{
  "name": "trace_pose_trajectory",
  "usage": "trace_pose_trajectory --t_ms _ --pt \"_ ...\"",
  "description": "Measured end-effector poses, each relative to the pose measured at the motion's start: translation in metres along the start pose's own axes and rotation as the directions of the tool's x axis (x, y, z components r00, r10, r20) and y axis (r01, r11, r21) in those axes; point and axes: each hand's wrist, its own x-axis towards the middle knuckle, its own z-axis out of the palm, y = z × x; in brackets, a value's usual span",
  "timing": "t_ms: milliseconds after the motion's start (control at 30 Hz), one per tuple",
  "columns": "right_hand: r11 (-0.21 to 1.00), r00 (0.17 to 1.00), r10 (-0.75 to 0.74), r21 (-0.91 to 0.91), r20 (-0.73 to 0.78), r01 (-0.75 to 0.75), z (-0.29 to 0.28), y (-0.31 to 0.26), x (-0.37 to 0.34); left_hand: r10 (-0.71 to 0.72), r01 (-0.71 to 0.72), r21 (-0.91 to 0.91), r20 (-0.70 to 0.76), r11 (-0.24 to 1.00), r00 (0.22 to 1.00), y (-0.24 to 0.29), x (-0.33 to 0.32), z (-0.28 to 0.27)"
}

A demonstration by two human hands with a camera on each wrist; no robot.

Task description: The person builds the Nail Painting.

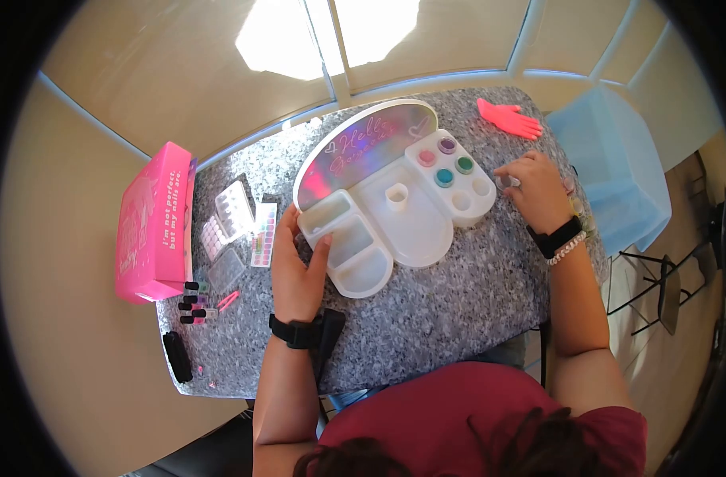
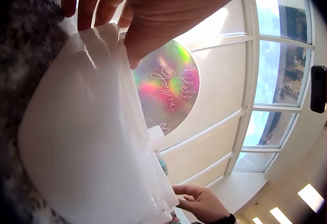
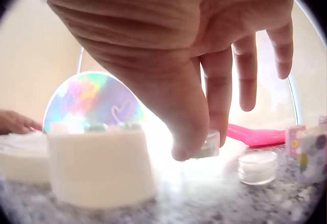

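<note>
A white plastic vanity organizer with a shiny "Hello Gorgeous" back panel stands on the table. My left hand grips its left compartment section, the thumb over the rim and the other fingers along the outer side. To the right of the organizer, my right hand pinches a small clear round pot between thumb and index finger, low over the tabletop. Several glitter pots, including a teal one and a purple one, sit in the organizer's right-hand round wells. Two front wells hold no pots.
Another clear pot stands on the table beyond my right hand. A pink hand-shaped piece lies at the back right. On the left are a pink box, nail polish bottles, a sticker sheet and a black case.
</note>
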Motion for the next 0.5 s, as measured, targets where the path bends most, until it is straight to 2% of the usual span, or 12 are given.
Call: trace_pose_trajectory --t_ms 33,67,133,167,233,267,367,500 --pt "1.0 0.998 0.007 0.01 -0.063 -0.007 -0.002 -0.004 0.001 0.0 0.0 0.0 0.0 1.0 1.0 0.0 0.0 0.0" --pt "1.0 0.998 0.007 0.01 -0.062 -0.006 -0.011 -0.018 0.003 -0.008 0.008 0.011 0.0 1.0 1.0 0.0 0.0 0.0" --pt "0.974 0.986 0.026 0.226 -0.164 0.012 -0.03 -0.056 0.002 -0.017 0.017 0.022 -0.002 1.0 1.0 0.001 -0.001 -0.001" --pt "0.974 0.986 0.026 0.226 -0.165 0.012 -0.03 -0.068 0.0 -0.013 0.013 0.018 0.0 1.0 1.0 0.001 0.0 -0.001" --pt "0.953 0.979 -0.066 0.28 -0.193 0.119 -0.03 -0.085 -0.003 -0.005 0.005 0.011 0.006 1.0 1.0 0.001 0.0 -0.001" --pt "0.961 0.985 -0.098 0.245 -0.145 0.131 -0.029 -0.089 -0.002 0.001 -0.001 0.012 0.008 1.0 1.0 0.0 0.0 -0.001" --pt "0.967 0.988 -0.086 0.229 -0.131 0.114 -0.02 -0.091 -0.003 0.005 -0.005 0.013 0.007 1.0 1.0 0.0 0.0 -0.001" --pt "0.972 0.978 -0.107 0.19 -0.182 0.142 -0.009 -0.087 -0.008 -0.016 0.016 0.012 0.007 1.0 1.0 0.002 -0.001 -0.001"
